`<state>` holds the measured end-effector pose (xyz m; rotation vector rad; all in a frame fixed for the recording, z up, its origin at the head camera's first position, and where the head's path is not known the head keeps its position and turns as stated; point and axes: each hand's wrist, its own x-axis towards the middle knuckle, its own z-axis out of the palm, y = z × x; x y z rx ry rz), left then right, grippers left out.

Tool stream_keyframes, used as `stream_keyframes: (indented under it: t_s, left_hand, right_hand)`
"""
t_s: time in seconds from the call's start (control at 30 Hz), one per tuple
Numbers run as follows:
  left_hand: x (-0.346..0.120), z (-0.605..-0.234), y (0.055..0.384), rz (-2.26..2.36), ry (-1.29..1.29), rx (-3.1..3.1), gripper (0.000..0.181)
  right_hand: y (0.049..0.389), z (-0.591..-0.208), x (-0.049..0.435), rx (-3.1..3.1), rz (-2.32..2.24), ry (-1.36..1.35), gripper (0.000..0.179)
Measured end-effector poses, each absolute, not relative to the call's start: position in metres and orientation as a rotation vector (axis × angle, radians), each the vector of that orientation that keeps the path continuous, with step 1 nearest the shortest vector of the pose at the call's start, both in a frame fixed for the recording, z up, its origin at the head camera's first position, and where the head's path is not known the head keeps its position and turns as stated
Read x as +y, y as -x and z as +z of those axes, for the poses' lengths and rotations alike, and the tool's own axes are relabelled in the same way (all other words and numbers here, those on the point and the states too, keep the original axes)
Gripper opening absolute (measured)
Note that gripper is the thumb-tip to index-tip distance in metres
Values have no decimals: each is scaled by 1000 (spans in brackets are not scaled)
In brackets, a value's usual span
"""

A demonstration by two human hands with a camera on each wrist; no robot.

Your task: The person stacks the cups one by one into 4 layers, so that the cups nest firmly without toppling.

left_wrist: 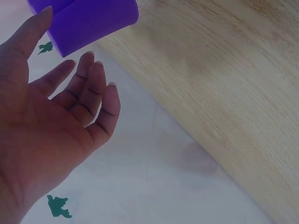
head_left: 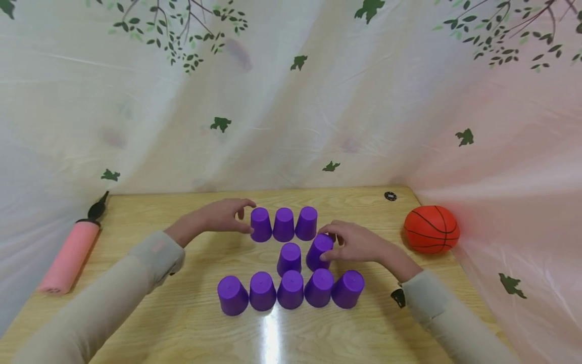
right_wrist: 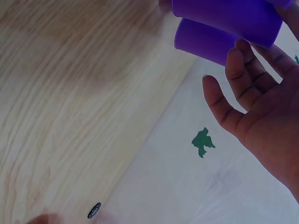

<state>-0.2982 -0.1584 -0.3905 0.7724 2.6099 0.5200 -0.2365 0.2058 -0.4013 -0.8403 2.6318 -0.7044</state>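
Note:
Upside-down purple cups stand in three rows on the wooden table. My left hand (head_left: 223, 216) is beside the leftmost cup (head_left: 260, 225) of the back row, its fingers loosely bent and spread. In the left wrist view its thumb tip overlaps this cup (left_wrist: 93, 25), while the other fingers stay apart from it. My right hand (head_left: 356, 242) holds the right cup (head_left: 317, 255) of the middle row between thumb and fingers. Left of that cup is another middle-row cup (head_left: 289, 260). Several cups form the front row, with one (head_left: 290, 290) at its centre.
A pink hand pump (head_left: 71, 255) lies at the table's left edge. On the right sit a small red basketball (head_left: 431, 229), a black chip (head_left: 390, 196) and a dark object (head_left: 398, 298) by the right wrist. A pale leaf-patterned curtain (head_left: 273, 151) hangs behind the table (head_left: 182, 323).

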Motion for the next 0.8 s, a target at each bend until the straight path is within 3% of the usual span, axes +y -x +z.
stream_keyframes:
  t_s: [0.8]
  left_hand:
    - [-152,-362,263,522,-873,2472,58]
  right_hand:
    - [264,-385,232,2734,-686,768,50]
